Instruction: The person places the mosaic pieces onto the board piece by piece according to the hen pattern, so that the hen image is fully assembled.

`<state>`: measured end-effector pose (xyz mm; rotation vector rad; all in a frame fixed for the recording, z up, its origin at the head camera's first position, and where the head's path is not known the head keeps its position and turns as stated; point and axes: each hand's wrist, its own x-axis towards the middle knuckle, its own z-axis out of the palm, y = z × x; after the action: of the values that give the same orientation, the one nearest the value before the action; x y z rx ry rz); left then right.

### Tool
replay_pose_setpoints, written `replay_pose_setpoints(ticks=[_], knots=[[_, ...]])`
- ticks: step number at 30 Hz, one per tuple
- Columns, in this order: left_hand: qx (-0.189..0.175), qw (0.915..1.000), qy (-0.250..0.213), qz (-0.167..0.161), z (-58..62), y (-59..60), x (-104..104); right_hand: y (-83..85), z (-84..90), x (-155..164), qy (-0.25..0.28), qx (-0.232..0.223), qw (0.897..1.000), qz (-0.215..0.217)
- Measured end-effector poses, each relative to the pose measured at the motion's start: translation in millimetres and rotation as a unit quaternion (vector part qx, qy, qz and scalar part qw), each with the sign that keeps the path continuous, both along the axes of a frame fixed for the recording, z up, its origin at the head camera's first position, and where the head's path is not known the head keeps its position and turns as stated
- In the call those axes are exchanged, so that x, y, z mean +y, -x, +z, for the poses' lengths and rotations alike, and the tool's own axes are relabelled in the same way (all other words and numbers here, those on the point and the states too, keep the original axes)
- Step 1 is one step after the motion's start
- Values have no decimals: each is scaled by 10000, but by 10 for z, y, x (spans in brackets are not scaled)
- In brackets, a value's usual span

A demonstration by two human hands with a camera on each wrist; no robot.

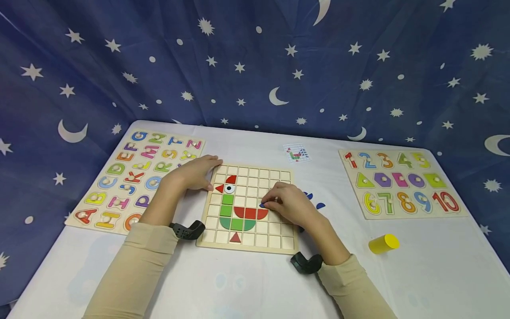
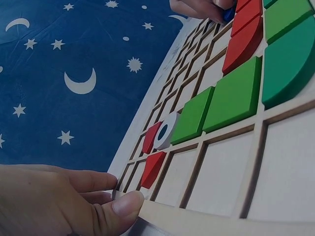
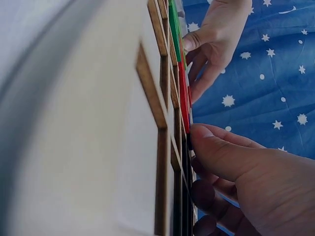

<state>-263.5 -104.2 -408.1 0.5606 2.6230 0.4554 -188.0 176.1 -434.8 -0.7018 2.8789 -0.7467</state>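
A pale wooden grid board (image 1: 247,251) lies flat, its upper left corner touched by the left hand (image 1: 195,173). Seated in it: a red comb piece (image 1: 231,179), a red beak triangle (image 1: 219,188), an eye piece (image 1: 229,189), green squares (image 1: 227,211), a red row (image 1: 250,213) above rounded teal pieces (image 1: 249,225), and a lower red triangle (image 1: 235,238). Just above the red row's right end, the right hand (image 1: 292,204) pinches a small blue piece (image 1: 261,205). Blue half-rounds (image 1: 320,205) lie beside the board's right edge.

from the grid board (image 1: 252,192), we could pass at six o'clock over the table (image 1: 263,292), between the forearms (image 1: 161,206), or at twelve before the curtain (image 1: 255,66); the left grip (image 1: 195,173) blocks ten o'clock, the right grip (image 1: 290,203) three.
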Motion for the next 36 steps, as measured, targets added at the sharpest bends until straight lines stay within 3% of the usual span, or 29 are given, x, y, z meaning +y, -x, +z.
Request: replay_pose_setpoints(ticks=[9, 12, 16, 23, 36], knots=[[11, 10000, -17, 0, 2, 11, -7, 74, 148, 181, 142, -158, 9997, -74], [-17, 10000, -50, 23, -2, 10, -2, 118, 209, 360, 66, -193, 9989, -426], [-58, 9999, -84, 35, -6, 3, 1, 160, 246, 610, -176, -577, 9936, -958], [-16, 10000, -70, -7, -8, -18, -3, 197, 186, 851, -404, -1141, 9850, -1232], [19, 9999, -92, -50, -25, -22, -14, 201, 66, 881, -316, -1096, 9856, -1252]])
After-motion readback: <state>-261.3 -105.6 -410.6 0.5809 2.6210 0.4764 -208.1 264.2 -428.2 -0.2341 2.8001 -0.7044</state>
